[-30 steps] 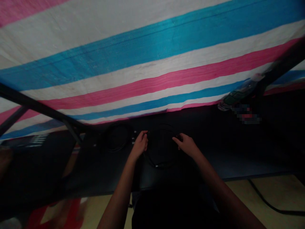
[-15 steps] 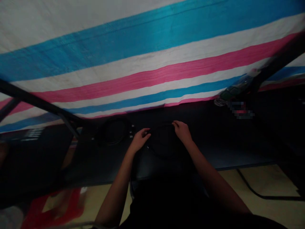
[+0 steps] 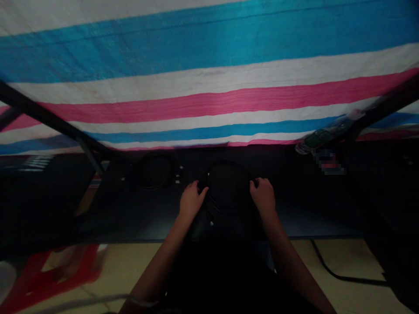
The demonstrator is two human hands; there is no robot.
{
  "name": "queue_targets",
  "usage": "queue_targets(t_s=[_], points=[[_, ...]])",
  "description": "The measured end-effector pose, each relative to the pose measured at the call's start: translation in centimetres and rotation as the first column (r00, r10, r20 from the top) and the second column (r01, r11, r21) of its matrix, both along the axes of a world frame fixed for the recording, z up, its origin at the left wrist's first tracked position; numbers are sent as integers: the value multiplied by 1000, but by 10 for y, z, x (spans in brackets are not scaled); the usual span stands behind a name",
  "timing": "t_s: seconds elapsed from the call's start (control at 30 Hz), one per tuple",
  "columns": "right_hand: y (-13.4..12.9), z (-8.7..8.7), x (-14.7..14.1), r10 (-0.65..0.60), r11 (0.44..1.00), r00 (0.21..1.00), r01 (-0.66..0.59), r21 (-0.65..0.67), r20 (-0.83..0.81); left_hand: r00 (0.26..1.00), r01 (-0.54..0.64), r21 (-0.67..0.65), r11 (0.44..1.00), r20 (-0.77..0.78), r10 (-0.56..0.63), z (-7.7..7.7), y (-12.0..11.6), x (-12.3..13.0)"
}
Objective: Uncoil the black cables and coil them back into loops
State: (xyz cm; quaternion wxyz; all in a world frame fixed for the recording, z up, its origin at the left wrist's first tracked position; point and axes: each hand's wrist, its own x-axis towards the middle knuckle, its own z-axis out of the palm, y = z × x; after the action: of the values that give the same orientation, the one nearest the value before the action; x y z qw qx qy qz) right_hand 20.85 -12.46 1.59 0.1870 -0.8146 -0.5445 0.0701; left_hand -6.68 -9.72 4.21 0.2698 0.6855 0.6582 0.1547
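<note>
A black cable (image 3: 225, 162) lies in a round coil on the dark tabletop (image 3: 301, 213) in front of me. My left hand (image 3: 192, 198) grips the coil's left side, thumb and fingers curled round it. On the right side of the loop, my right hand (image 3: 264, 192) holds the cable with bent fingers. One cable end with a small metallic plug (image 3: 211, 223) sticks out toward me, below the left hand. To the left, apart from my hands, rests a second coiled black cable (image 3: 153, 188), with small light-coloured connectors (image 3: 178, 174) beside it.
A striped sheet (image 3: 209, 100) hangs behind the table between dark metal bars (image 3: 49, 117). At the back right a plastic bottle (image 3: 322, 137) leans near a blurred-out item (image 3: 329, 162). Below left stands a red stool (image 3: 62, 270); a black cable (image 3: 340, 275) runs below right.
My right hand has moved right and nearer, and the cable now forms a fuller loop between both hands. The view has tilted slightly.
</note>
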Motion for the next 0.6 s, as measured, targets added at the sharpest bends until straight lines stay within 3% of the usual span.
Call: queue_targets(t_s=[0.17,0.27,0.33,0.47,0.53,0.6], points=[[11,7,-8,18,998,1000,-19,54,23,997,-5,-87,996,-78,-2,2,9,12],[31,16,-23,178,980,984,-176,97,-20,996,36,-55,998,-75,-40,1,13,15],[44,21,-39,376,921,926,-369,123,-37,994,75,-22,997,-79,-76,-1,15,18],[57,24,-73,702,710,712,-699,86,-8,985,164,14,986,-52,-163,-4,22,23],[58,21,-82,740,671,672,-740,53,11,981,193,27,981,-26,-192,-5,24,22],[59,19,-84,725,687,688,-725,45,24,980,198,53,979,-23,-197,-6,25,18]])
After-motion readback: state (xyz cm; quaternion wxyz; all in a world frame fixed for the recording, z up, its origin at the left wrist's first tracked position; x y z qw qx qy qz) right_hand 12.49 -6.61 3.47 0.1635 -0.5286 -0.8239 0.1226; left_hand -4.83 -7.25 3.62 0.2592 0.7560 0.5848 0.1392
